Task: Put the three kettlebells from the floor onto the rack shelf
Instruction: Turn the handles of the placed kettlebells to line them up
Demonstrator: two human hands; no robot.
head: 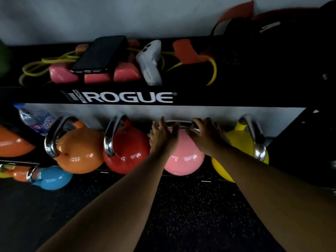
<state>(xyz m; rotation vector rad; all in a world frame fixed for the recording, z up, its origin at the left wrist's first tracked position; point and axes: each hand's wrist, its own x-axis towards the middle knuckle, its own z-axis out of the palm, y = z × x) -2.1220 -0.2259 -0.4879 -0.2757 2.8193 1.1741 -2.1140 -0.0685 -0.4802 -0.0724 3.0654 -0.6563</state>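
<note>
The pink kettlebell (183, 157) sits on the rack shelf (205, 176), between the red kettlebell (127, 151) on its left and the yellow kettlebell (240, 148) on its right. Both my hands are at its chrome handle (179, 123): my left hand (162, 134) lies on the left end with fingers spread loose, not clenched, and my right hand (205, 132) rests over the right end, fingers extended along the bar. Further left stands an orange kettlebell (80, 150), with a blue kettlebell (52, 177) lower down. On the upper shelf (127, 97), marked ROGUE, lie a phone (100, 54), pink dumbbells (94, 72) and a yellow cord (45, 64).
</note>
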